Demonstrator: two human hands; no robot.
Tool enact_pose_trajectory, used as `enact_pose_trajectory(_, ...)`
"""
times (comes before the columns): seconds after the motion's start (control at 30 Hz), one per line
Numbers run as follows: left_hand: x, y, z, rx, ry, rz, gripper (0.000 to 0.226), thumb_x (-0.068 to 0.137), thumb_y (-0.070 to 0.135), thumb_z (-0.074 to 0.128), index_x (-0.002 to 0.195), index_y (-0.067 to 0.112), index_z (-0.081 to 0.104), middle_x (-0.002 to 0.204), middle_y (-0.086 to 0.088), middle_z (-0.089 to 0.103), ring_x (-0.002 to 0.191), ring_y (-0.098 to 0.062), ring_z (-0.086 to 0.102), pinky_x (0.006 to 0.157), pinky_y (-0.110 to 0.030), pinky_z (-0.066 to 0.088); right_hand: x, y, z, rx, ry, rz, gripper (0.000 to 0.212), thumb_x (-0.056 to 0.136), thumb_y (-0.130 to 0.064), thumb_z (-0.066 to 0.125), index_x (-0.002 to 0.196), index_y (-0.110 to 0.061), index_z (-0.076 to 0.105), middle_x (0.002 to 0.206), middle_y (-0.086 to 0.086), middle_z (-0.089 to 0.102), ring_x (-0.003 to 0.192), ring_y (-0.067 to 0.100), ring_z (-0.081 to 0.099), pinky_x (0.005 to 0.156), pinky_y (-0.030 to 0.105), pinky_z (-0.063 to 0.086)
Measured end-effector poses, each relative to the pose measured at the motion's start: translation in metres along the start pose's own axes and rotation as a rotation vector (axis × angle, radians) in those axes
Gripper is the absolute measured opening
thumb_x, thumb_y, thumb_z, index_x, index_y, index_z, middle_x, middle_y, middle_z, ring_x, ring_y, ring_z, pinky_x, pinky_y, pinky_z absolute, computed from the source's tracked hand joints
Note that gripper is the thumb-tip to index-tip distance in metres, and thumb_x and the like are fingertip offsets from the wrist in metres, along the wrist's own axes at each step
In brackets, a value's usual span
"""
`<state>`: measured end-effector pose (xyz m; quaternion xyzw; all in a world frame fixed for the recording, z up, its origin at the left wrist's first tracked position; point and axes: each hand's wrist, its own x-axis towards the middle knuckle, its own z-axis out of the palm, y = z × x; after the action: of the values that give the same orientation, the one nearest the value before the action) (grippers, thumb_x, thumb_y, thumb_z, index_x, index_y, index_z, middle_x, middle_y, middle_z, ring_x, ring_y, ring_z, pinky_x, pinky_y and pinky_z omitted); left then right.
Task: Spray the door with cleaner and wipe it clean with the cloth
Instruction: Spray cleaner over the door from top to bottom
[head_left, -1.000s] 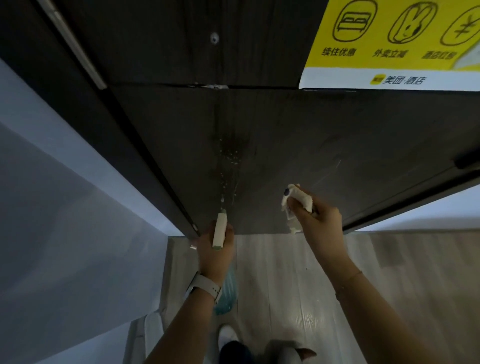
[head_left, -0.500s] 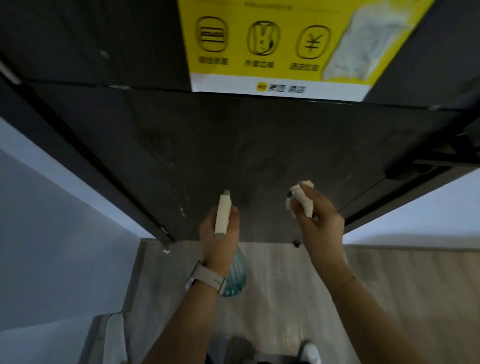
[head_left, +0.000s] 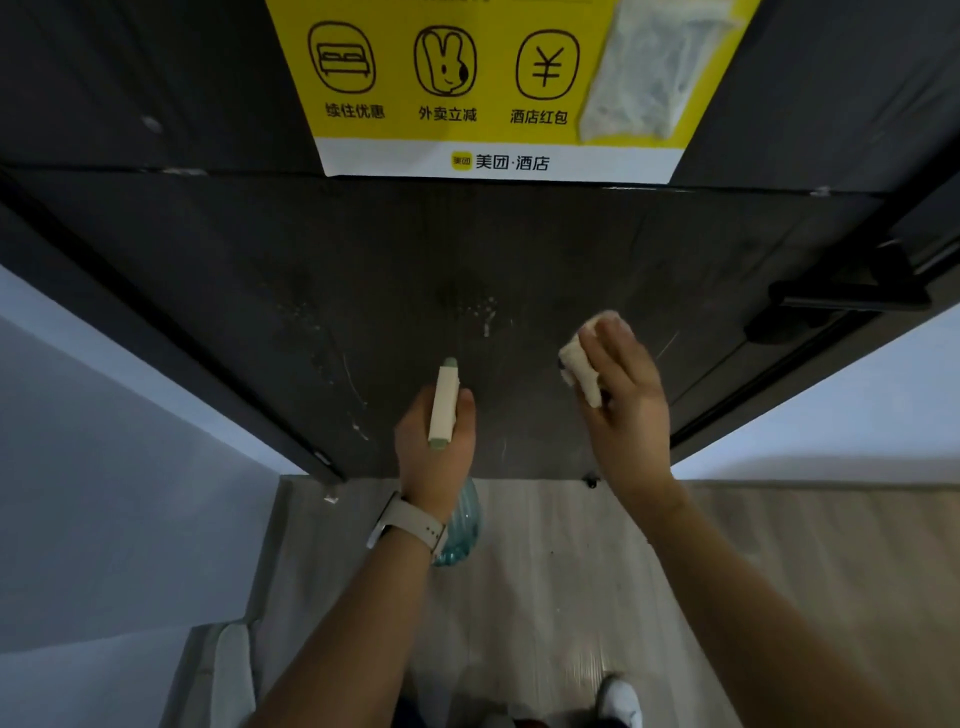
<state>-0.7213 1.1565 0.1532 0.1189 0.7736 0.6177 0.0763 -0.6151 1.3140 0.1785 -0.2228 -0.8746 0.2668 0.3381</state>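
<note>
The dark door (head_left: 519, 249) fills the upper half of the head view, with white droplets of cleaner (head_left: 485, 314) on it above my hands. My left hand (head_left: 434, 452) grips the spray bottle (head_left: 444, 402), whose cream head points at the door; its bluish body shows below my wrist. My right hand (head_left: 621, 395) holds a bunched white cloth (head_left: 584, 364) close against the door, to the right of the droplets.
A yellow poster (head_left: 467, 78) is stuck on the door higher up. The black door handle (head_left: 841, 301) juts out at the right edge. Pale walls flank the door on both sides. Wood-look floor (head_left: 571, 571) lies below, with a white shoe (head_left: 621, 699) at the bottom.
The view has swung right along the door. Fresh droplets now show above the nozzle. My right hand with the cloth has risen toward the door.
</note>
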Motion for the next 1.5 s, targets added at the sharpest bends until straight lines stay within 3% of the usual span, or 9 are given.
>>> enact_pose_trajectory(0.13, 0.010, -0.009, 0.008, 0.008, -0.012, -0.035, 0.025, 0.090, 0.026, 0.066, 0.075, 0.006, 0.061, 0.061, -0.010, 0.055, 0.055, -0.033, 0.055, 0.052, -0.052, 0.051, 0.036, 0.025, 0.008, -0.129, -0.039, -0.248, 0.059, 0.088, 0.006, 0.064, 0.142, -0.006, 0.047, 0.155, 0.022, 0.029, 0.148, 0.038, 0.019, 0.122, 0.050, 0.018)
enact_pose_trajectory(0.23, 0.019, -0.019, 0.017, 0.015, -0.012, -0.129, 0.029, 0.090, 0.023, 0.067, 0.074, -0.001, 0.066, 0.068, -0.022, 0.062, 0.057, -0.025, 0.056, 0.055, -0.055, 0.052, 0.055, 0.042, 0.016, -0.185, -0.043, -0.277, 0.061, 0.088, 0.009, 0.063, 0.144, -0.011, 0.047, 0.158, 0.021, 0.023, 0.150, 0.030, 0.005, 0.123, 0.039, 0.012)
enact_pose_trajectory(0.37, 0.016, -0.039, 0.028, 0.007, -0.014, -0.177, 0.040, 0.085, 0.037, 0.066, 0.066, 0.001, 0.064, 0.068, -0.025, 0.064, 0.057, -0.037, 0.059, 0.056, -0.055, 0.052, 0.058, 0.062, 0.029, -0.278, -0.048, -0.308, 0.070, 0.083, 0.010, 0.069, 0.144, -0.015, 0.047, 0.159, 0.016, 0.017, 0.151, 0.022, -0.008, 0.122, 0.029, 0.006)
enact_pose_trajectory(0.5, 0.010, -0.068, 0.037, 0.049, -0.048, -0.136, 0.048, 0.081, 0.053, 0.057, 0.071, 0.006, 0.064, 0.066, -0.017, 0.063, 0.058, -0.036, 0.061, 0.056, -0.050, 0.052, 0.058, 0.065, 0.039, -0.272, 0.005, -0.305, 0.065, 0.084, 0.008, 0.068, 0.143, -0.011, 0.048, 0.157, 0.019, 0.018, 0.151, 0.023, -0.008, 0.123, 0.034, 0.004)
enact_pose_trajectory(0.67, -0.004, -0.122, 0.058, 0.115, -0.061, -0.052, 0.019, 0.094, 0.022, 0.065, 0.079, 0.030, 0.056, 0.060, 0.007, 0.053, 0.051, -0.004, 0.052, 0.050, -0.026, 0.044, -0.005, 0.078, 0.066, -0.146, -0.071, -0.273, 0.068, 0.083, 0.004, 0.060, 0.145, -0.016, 0.042, 0.159, 0.014, 0.014, 0.151, 0.026, -0.001, 0.124, 0.034, 0.002)
enact_pose_trajectory(0.83, -0.019, -0.213, 0.087, 0.050, -0.110, -0.066, 0.019, 0.096, 0.018, 0.063, 0.081, 0.026, 0.056, 0.062, 0.005, 0.052, 0.053, -0.007, 0.048, 0.053, -0.023, 0.043, -0.071, 0.139, 0.125, -0.190, -0.166, -0.212, 0.070, 0.083, 0.002, 0.065, 0.145, -0.018, 0.041, 0.159, 0.011, 0.016, 0.150, 0.034, 0.007, 0.122, 0.048, 0.015)
enact_pose_trajectory(1.0, -0.022, -0.299, 0.121, 0.048, -0.111, -0.072, 0.016, 0.095, 0.022, 0.062, 0.081, 0.014, 0.060, 0.061, 0.004, 0.050, 0.052, -0.008, 0.047, 0.049, -0.023, 0.043, -0.086, 0.212, 0.188, -0.249, -0.191, -0.240, 0.068, 0.083, -0.001, 0.062, 0.145, -0.018, 0.040, 0.159, 0.011, 0.015, 0.150, 0.032, 0.003, 0.121, 0.022, 0.000)
enact_pose_trajectory(1.23, -0.025, -0.360, 0.150, 0.093, -0.108, -0.097, 0.034, 0.091, 0.012, 0.069, 0.065, 0.027, 0.052, 0.054, 0.009, 0.050, 0.047, -0.007, 0.048, 0.047, -0.016, 0.040, -0.083, 0.258, 0.228, -0.359, -0.088, -0.404, 0.051, 0.095, -0.010, 0.047, 0.144, -0.020, 0.037, 0.161, -0.009, -0.019, 0.150, 0.019, -0.015, 0.123, 0.028, 0.000)
enact_pose_trajectory(1.5, -0.038, -0.353, 0.150, 0.136, -0.072, -0.114, 0.043, 0.090, 0.008, 0.069, 0.060, 0.029, 0.047, 0.051, 0.004, 0.049, 0.045, -0.006, 0.047, 0.043, -0.014, 0.037, -0.083, 0.248, 0.214, -0.237, -0.148, -0.321, 0.054, 0.091, 0.004, 0.057, 0.143, -0.008, 0.046, 0.156, 0.016, 0.016, 0.151, 0.024, -0.007, 0.123, 0.028, 0.003)
